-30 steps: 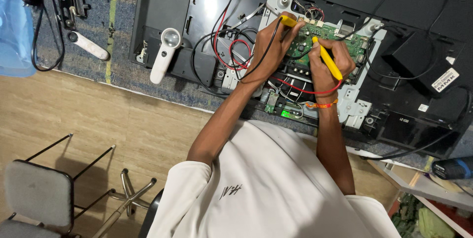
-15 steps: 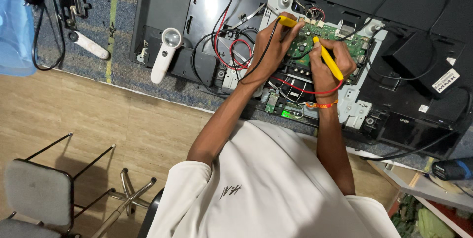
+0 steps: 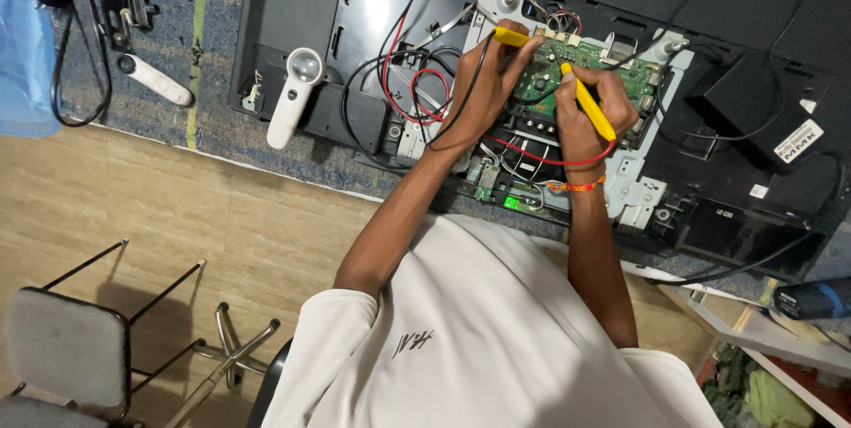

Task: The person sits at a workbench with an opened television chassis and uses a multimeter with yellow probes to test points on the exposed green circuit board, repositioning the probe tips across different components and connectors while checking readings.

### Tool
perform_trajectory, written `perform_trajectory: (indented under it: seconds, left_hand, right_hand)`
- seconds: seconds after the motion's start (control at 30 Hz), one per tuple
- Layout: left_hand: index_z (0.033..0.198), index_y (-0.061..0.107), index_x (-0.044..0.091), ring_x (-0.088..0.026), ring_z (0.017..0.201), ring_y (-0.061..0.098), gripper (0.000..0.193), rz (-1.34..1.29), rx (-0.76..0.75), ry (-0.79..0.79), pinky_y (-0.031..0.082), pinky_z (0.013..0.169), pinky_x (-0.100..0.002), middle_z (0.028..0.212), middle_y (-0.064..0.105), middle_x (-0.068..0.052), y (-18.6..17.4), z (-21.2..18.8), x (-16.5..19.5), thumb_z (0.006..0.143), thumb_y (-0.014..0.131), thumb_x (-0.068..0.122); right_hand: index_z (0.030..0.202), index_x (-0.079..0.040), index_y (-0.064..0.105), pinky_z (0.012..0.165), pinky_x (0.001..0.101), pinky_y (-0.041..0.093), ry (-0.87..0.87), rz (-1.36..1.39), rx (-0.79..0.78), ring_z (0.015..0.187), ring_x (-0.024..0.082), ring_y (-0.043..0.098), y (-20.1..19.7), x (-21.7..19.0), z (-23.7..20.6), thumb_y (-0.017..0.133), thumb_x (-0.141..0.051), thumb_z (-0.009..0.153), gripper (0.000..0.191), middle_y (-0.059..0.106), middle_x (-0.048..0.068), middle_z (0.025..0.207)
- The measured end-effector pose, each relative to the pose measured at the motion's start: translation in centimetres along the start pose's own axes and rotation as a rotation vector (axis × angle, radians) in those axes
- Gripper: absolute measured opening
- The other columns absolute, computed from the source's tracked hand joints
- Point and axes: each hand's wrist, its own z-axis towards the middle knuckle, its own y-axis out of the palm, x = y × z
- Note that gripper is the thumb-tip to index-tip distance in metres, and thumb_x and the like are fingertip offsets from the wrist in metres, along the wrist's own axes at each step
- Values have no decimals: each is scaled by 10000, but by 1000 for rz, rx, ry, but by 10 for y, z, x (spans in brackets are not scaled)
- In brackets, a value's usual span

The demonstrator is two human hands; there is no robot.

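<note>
Since the earlier frames, neither hand has shifted noticeably: both yellow probes remain applied to the green circuit board (image 3: 581,73) at the same positions. The largest item is the opened black television chassis (image 3: 310,3), lying back-up on a blue-grey patterned mat (image 3: 151,118) that borders the light wood-tone floor (image 3: 177,215). The circuit board sits in a metal frame (image 3: 638,198) near the centre of the chassis, directly ahead of the person. A grey padded chair (image 3: 62,348) stands at lower left, well apart from the work. A white handheld magnifier (image 3: 294,91) rests on the chassis edge, left of the hands. A smaller white cylindrical tool (image 3: 155,80) lies on the mat further left. The left hand (image 3: 492,82) is closed around a yellow probe (image 3: 511,36), with its black lead (image 3: 470,91) running down past the wrist; the probe points toward the upper left edge of the board. The right hand (image 3: 589,109) is closed around a second yellow probe (image 3: 589,102), tip down on the board, with a red lead (image 3: 541,155) looping below the wrist. An orange thread band (image 3: 576,186) encircles the right wrist.
</note>
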Motion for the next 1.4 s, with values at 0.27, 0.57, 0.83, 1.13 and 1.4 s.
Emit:
perform_trajectory:
  seconds: [0.27,0.57,0.83,1.13,1.4]
  left_hand:
    - [1100,616,24,-186,725,710,194,5,-11,-14,558,673,-310,861,709,-123,0,0,0,1013,701,175]
    - [1104,621,25,-199,755,731,199,0,-6,-27,568,691,-309,888,722,-127,1,-1,-2,1004,709,173]
    - [1164,629,21,-220,755,733,260,47,7,-15,567,676,-318,909,724,-133,6,-6,-15,981,722,180]
    - [1217,605,82,-272,720,691,273,74,67,65,549,648,-355,908,699,-123,8,-9,-25,1004,698,225]
    - [1183,607,91,-257,609,629,284,64,78,15,514,584,-338,772,651,-85,8,-6,-24,989,704,272]
  right_hand:
    - [982,30,710,722,351,560,24,16,3,800,250,717,1,0,0,793,6,933,100,722,137,925]
    - [991,31,716,727,349,557,18,6,-3,796,251,712,1,0,-1,795,7,939,98,722,136,927]
    - [1007,27,722,750,333,574,48,41,-2,792,223,726,3,9,-5,794,-4,957,94,743,141,925]
    - [1048,28,743,786,342,577,37,51,-20,801,219,727,9,24,-10,768,21,959,93,756,145,934]
    - [1084,44,744,837,356,584,7,24,-35,857,232,732,9,29,-13,756,26,954,132,766,152,988]
